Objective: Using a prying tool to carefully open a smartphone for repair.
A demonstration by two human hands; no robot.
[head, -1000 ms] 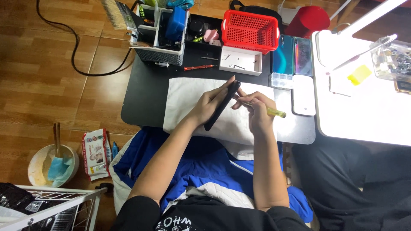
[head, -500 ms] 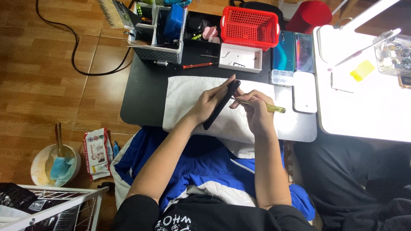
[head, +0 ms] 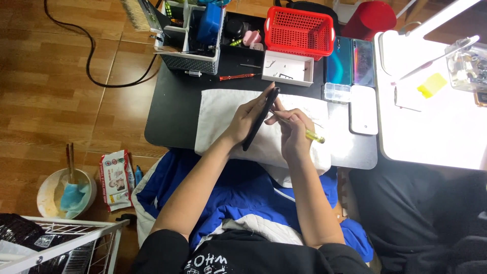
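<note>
Roughly, from left to right:

Floor: a bowl point(head: 58, 195) with a blue cloth in it and a wipes packet point(head: 115, 178) lie well left of both hands.
Organiser: a grey mesh caddy point(head: 188, 53) sits beyond the left fingers, with a red-handled screwdriver point(head: 237, 77) just past their tips.
Left hand point(head: 248, 117): fingers wrapped round the long edges of a black phone point(head: 261, 117), which is tilted on edge above the white cloth point(head: 223, 122).
Phone: between the two hands, its upper end by the left fingertips and its lower end at the left wrist.
Handling: probably light, stiff and slick, with a fragile face; best held by the side edges, as here.
Right hand point(head: 291, 134): fingers pinched shut on a thin tool with a yellow handle point(head: 313, 136); its tip meets the phone's edge, though the exact contact is too small to tell.
Beyond the right fingers: a white parts tray point(head: 286, 68) and a red basket point(head: 299, 26).
Right of them: two phones point(head: 352, 61) and a white phone-shaped slab point(head: 363, 109).
</note>
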